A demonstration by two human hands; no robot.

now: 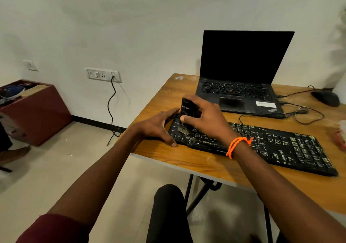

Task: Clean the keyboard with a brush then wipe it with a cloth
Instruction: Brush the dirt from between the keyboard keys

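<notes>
A black keyboard (271, 145) with whitish dust on its keys lies across the wooden table (187, 160). My right hand (206, 119) grips a black brush (187, 109) upright, its pale bristles pressed on the keys at the keyboard's left end. My left hand (159, 126) lies at the keyboard's left edge, fingers spread along the far corner and thumb against the near corner. No cloth can be picked out with certainty.
An open black laptop (241, 74) stands behind the keyboard, cables (303, 113) trailing right toward a black mouse (326, 97). A reddish-white object (341, 138) sits at the right edge. A dark red box (35, 111) stands on the floor at left.
</notes>
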